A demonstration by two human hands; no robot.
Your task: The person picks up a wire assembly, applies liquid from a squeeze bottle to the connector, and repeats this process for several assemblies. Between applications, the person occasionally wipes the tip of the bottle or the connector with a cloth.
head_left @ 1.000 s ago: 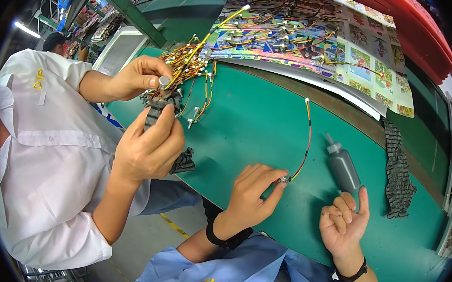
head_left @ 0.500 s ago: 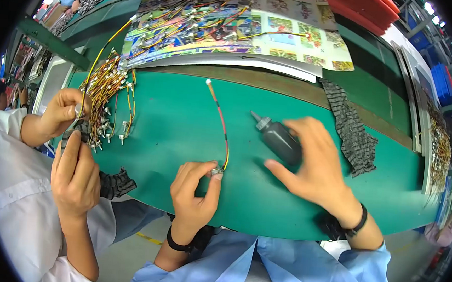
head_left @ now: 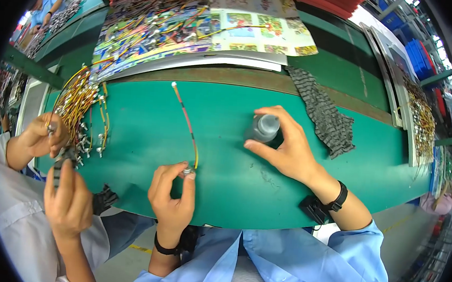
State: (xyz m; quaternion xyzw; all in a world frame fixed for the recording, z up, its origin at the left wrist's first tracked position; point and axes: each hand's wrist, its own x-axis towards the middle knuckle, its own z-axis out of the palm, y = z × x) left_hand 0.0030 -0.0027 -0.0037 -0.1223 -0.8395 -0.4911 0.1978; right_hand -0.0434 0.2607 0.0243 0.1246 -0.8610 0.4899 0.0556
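My left hand (head_left: 174,195) pinches a small round metal part (head_left: 187,171) between thumb and fingers near the table's front edge. From that part a thin red, black and yellow wire (head_left: 189,124) runs away across the green tabletop to a white connector. My right hand (head_left: 291,148) is wrapped round a dark squeeze bottle (head_left: 265,129), thumb on one side and fingers on the other. The bottle's round grey end faces up; its nozzle does not show.
On the left, a co-worker's hands (head_left: 67,198) handle a wired part and a dark cloth beside a heap of wires (head_left: 76,102). More wires lie on a patterned sheet (head_left: 244,35) at the back. A striped grey cloth (head_left: 322,113) lies right of the bottle.
My right hand has closed round the bottle, which was lying with its nozzle pointing far left, and stood it on end. My left hand still pinches the metal part. The view has shifted.
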